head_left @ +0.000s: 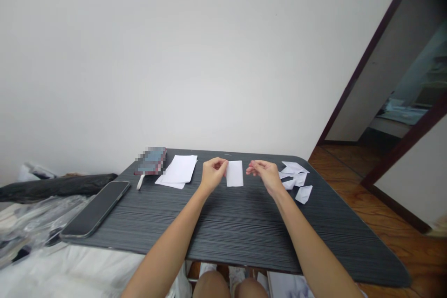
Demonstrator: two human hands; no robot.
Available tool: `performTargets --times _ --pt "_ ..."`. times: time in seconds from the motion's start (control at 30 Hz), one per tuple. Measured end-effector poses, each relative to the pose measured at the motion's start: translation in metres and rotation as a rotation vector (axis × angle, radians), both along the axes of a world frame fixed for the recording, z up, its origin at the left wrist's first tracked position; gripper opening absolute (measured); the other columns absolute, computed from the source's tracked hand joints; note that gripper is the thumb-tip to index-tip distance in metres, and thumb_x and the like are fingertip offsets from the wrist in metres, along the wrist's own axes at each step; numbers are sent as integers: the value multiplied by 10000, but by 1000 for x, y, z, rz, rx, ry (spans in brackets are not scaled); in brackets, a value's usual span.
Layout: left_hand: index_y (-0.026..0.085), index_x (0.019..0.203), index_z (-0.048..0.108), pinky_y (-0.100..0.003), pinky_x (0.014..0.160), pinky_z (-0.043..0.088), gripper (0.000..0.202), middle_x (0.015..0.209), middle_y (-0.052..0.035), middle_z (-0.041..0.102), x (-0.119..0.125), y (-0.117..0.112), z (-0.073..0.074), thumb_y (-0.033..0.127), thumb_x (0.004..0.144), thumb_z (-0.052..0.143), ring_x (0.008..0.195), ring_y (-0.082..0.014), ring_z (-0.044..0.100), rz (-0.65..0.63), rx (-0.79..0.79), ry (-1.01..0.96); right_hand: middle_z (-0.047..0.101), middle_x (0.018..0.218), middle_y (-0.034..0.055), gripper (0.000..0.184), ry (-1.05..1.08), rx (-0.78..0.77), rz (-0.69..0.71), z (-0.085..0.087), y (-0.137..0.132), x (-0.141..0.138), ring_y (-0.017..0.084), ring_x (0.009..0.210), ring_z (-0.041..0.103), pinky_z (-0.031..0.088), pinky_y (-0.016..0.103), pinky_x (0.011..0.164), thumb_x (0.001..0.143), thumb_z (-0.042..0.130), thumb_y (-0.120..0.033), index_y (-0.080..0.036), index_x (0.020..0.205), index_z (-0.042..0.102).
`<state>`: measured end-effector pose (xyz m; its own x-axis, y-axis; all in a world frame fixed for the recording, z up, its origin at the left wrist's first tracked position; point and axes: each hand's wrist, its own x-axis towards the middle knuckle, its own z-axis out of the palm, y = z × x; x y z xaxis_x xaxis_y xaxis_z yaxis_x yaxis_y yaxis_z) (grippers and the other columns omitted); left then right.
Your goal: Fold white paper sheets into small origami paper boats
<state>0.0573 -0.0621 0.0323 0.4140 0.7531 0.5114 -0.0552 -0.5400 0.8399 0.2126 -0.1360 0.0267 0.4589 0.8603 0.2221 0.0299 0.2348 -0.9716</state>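
A small white paper rectangle (234,173) lies flat on the dark striped table (223,228), between my two hands. My left hand (213,172) is at the paper's left edge with its fingers curled and pinched together against that edge. My right hand (262,171) hovers just right of the paper, apart from it, fingers curled in a loose pinch with nothing visible in them. Both forearms reach in from the bottom of the view.
Several folded white paper pieces (296,179) lie right of my right hand. A stack of white sheets (179,171) and a dark notebook (151,161) sit at the back left. A phone (96,208) lies face up near the left edge. A doorway opens at right.
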Motion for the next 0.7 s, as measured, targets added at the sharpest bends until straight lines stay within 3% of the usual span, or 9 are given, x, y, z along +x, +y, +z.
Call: performTargets --times 0.17,0.33,0.47,0.6,0.7 --pt "118 629 573 -184 424 372 200 442 23 499 2 -5 -1 280 714 493 408 -70 459 -52 -13 12 647 719 76 408 -48 -25 104 3 0 -11 166 645 595 445 267 577 635 557 -489 -121 804 609" --pt "116 613 570 -188 430 377 203 419 25 486 6 -11 -4 272 718 491 400 -69 449 -113 -15 24 610 596 29 359 -184 -17 86 -2 2 -16 138 556 536 413 250 533 659 542 -469 -117 653 615" --pt "117 608 579 -191 427 373 207 426 21 496 6 -8 -6 283 707 502 398 -74 453 -87 -31 24 587 538 30 411 -190 -48 76 -7 4 -14 140 502 518 414 259 494 689 480 -513 -129 604 598" --pt "114 632 576 -190 411 369 209 445 17 502 4 -3 -8 293 706 500 394 -75 453 -51 -82 1 625 623 51 442 -115 -88 235 -5 3 -18 177 567 565 454 312 575 673 489 -531 -120 740 634" --pt "114 645 570 -189 420 368 206 450 19 485 2 0 -8 280 723 477 406 -73 443 -20 -58 10 633 646 58 439 -152 -95 265 -3 1 -19 189 605 573 451 319 609 640 543 -505 -103 788 642"
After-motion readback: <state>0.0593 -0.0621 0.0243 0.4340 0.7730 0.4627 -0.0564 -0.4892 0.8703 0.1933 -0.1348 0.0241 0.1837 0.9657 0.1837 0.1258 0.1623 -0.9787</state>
